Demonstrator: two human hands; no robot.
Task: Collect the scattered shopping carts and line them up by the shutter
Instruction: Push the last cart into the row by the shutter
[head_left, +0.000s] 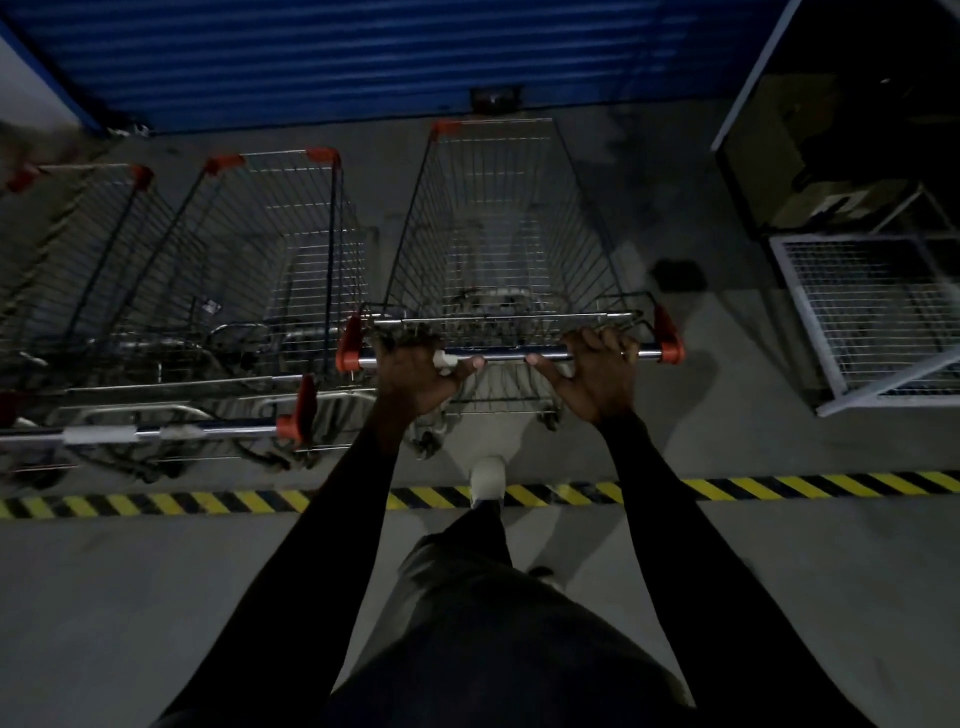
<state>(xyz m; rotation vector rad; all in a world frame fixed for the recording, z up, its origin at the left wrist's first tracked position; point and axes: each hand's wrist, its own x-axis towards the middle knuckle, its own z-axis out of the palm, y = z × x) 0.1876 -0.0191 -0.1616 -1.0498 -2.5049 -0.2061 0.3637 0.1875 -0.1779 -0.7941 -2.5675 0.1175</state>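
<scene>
A wire shopping cart (498, 228) with red corner caps stands in front of me, its nose close to the blue roller shutter (363, 57). My left hand (415, 371) grips the left part of its handle bar (506, 356). My right hand (597, 366) grips the right part of the same bar. To the left, two more carts stand side by side facing the shutter: one right beside mine (280, 244) and one at the frame's left edge (78, 244).
A yellow-and-black hazard stripe (779, 486) crosses the grey concrete floor under my feet. At the right stand a white wire-mesh cage (872, 317) and a dark glass-fronted unit (831, 119). A small lock fitting (494, 98) sits at the shutter's bottom edge.
</scene>
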